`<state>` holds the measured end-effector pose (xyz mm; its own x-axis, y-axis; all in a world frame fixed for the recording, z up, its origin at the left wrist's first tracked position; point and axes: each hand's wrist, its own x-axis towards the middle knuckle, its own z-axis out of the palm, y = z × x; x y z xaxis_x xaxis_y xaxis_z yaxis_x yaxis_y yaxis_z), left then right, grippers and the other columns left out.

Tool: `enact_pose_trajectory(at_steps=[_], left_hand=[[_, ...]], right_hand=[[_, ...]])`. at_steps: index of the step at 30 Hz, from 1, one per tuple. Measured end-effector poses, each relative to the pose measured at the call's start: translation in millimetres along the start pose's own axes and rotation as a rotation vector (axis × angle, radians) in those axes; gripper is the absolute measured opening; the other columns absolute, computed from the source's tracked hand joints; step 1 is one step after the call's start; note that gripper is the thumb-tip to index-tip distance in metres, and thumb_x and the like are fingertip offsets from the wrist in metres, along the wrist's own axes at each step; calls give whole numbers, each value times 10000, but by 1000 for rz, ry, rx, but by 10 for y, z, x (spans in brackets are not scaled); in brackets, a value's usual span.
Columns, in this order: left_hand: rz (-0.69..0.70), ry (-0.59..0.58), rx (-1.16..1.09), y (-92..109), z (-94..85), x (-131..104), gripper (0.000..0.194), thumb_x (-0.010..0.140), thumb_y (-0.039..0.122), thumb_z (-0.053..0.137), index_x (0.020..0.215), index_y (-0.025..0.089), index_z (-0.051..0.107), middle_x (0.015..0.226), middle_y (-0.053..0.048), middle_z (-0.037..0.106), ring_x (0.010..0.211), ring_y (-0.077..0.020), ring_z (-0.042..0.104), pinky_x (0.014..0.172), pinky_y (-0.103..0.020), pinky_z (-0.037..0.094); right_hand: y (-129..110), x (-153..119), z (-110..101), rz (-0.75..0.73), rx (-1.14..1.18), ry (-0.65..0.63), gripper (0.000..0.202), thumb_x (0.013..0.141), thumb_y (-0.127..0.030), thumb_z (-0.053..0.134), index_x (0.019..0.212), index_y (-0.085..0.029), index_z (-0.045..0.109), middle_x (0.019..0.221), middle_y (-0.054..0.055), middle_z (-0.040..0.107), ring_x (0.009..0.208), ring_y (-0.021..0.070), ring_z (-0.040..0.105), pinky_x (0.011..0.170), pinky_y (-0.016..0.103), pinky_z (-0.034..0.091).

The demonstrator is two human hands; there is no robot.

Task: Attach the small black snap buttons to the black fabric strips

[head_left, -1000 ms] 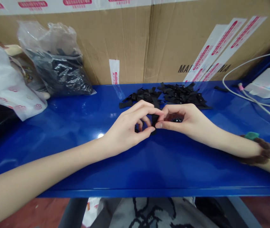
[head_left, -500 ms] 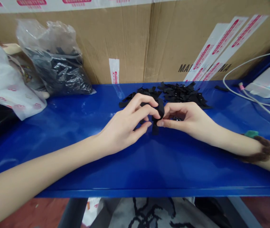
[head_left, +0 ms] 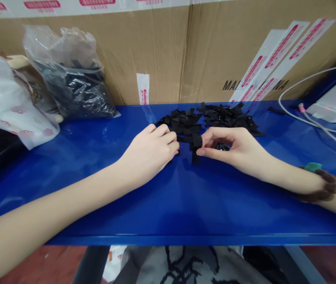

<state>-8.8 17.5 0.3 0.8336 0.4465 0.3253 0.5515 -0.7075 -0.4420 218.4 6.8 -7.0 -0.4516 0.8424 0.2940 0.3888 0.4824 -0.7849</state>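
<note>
Between thumb and fingertips, my right hand [head_left: 232,148] pinches a black fabric strip [head_left: 196,141], folded over near the fingertips, with a short end hanging down. My left hand [head_left: 153,154] is closed, its knuckles up, on the other end of this strip, which stretches level between both hands. Its fingertips are mostly hidden behind the hand. Under my right palm shows a small heap of shiny black pieces [head_left: 221,146], partly covered. Just beyond the hands lie two piles of black strips, a left pile [head_left: 184,120] and a right pile [head_left: 229,118].
The blue table [head_left: 185,205] backs onto a large cardboard box [head_left: 156,47]. A clear plastic bag [head_left: 79,86] of black pieces stands at the back left beside a white bag [head_left: 14,102]. White cables [head_left: 283,104] and a white plastic device [head_left: 333,102] are at the right.
My left hand has moved left and slightly down, its spread fingers closing and drawing the strip out sideways. My right hand stays almost in place, still pinching.
</note>
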Motion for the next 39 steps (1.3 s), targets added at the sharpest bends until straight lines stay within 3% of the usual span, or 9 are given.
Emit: enact_pose_trajectory(at_steps=[17, 23, 27, 32, 39], left_hand=[[-82, 92, -30, 46, 3, 23, 188, 899, 209, 478, 774, 161, 610, 777, -19, 647, 764, -201, 552, 650, -332, 376], [-237, 139, -488, 168, -96, 20, 123, 852, 197, 531, 799, 170, 638, 751, 9, 637, 712, -140, 509, 636, -259, 402], [-308, 161, -708, 212, -113, 35, 89, 815, 174, 563, 768, 177, 639, 717, 25, 617, 692, -116, 497, 627, -241, 386], [-373, 149, -809, 205, -112, 55, 118, 812, 174, 581, 697, 167, 603, 711, 26, 604, 688, -108, 486, 639, -245, 380], [-249, 188, -821, 163, -90, 31, 86, 847, 192, 594, 814, 157, 664, 687, 27, 564, 655, -85, 482, 620, -212, 377]], right_hand=[[-61, -24, -2, -8, -79, -80, 146, 832, -319, 667, 779, -192, 619, 734, -25, 634, 665, 98, 564, 652, 229, 456], [-142, -67, 13, -204, -129, -55, 113, 844, -259, 657, 770, -193, 604, 728, -32, 620, 654, 88, 553, 641, 222, 440], [-163, -70, 24, -235, -192, -12, 132, 841, -253, 660, 752, -192, 583, 705, -34, 606, 625, 86, 535, 612, 221, 430], [-135, -63, 23, -203, -176, 4, 100, 836, -248, 666, 787, -194, 598, 727, -34, 622, 640, 86, 554, 624, 214, 449], [-128, -65, 19, -192, -171, 40, 72, 827, -235, 672, 857, -205, 613, 756, -26, 646, 640, 94, 571, 617, 220, 475]])
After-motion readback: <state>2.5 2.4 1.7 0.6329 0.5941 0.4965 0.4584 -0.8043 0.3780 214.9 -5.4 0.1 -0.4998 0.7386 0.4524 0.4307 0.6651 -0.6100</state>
